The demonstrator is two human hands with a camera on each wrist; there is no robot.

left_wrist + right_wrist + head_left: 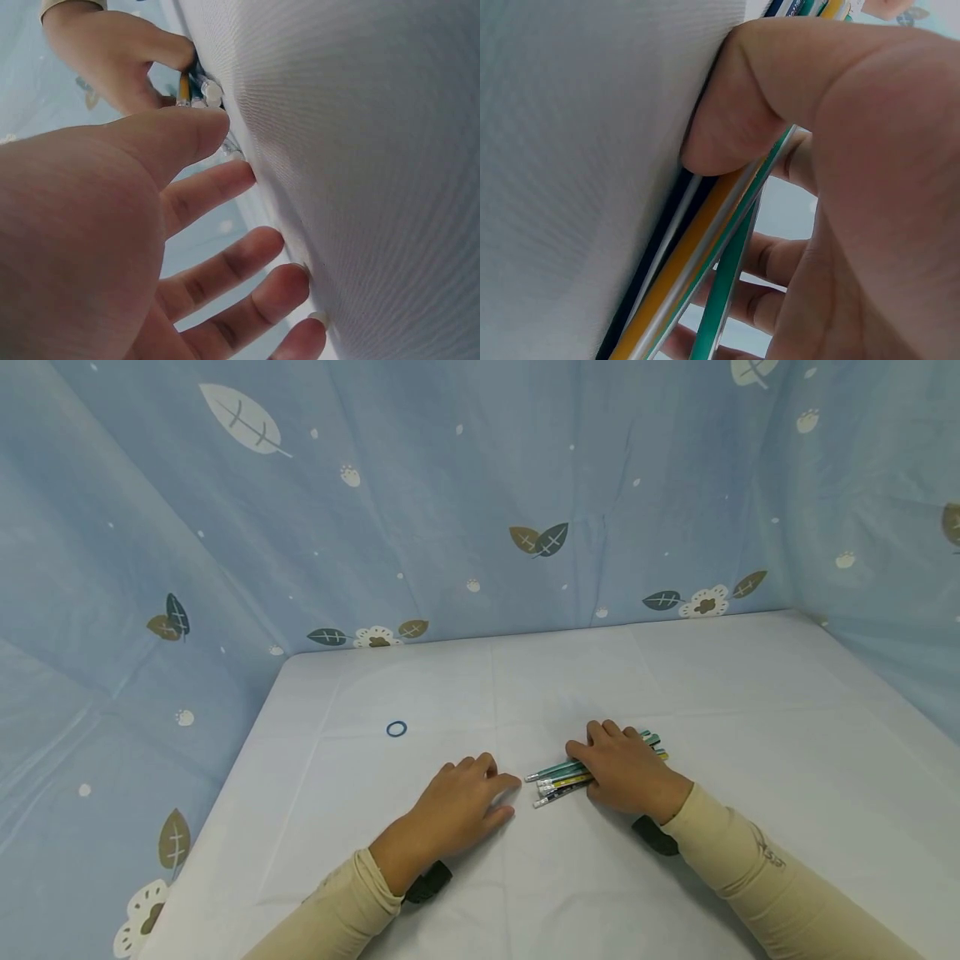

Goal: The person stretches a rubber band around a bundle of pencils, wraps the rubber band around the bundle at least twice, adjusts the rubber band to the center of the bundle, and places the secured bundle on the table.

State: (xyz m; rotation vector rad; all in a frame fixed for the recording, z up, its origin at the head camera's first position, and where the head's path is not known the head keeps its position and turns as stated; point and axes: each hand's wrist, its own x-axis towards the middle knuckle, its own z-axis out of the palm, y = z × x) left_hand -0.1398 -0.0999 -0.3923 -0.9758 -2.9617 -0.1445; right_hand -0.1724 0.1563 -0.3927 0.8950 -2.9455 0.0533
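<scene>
A bundle of several pencils point(558, 781), striped green, yellow and dark blue with white erasers, lies on the white tablecloth. My right hand point(626, 772) grips it from above; in the right wrist view the thumb point(731, 120) presses one side of the pencils point(697, 255) while the other fingers are behind them. Just left of the eraser ends, my left hand point(461, 802) rests on the cloth, its fingers spread and slightly bent, holding nothing. In the left wrist view its fingertips point(281, 289) touch the cloth. A blue ring-shaped band point(397, 728) lies farther back on the left.
The white cloth-covered table point(735, 693) reaches back to a blue curtain point(450, 510) printed with leaves and flowers, which also hangs along both sides. Dark wrist-worn devices point(429, 882) sit under both wrists, by the beige sleeves.
</scene>
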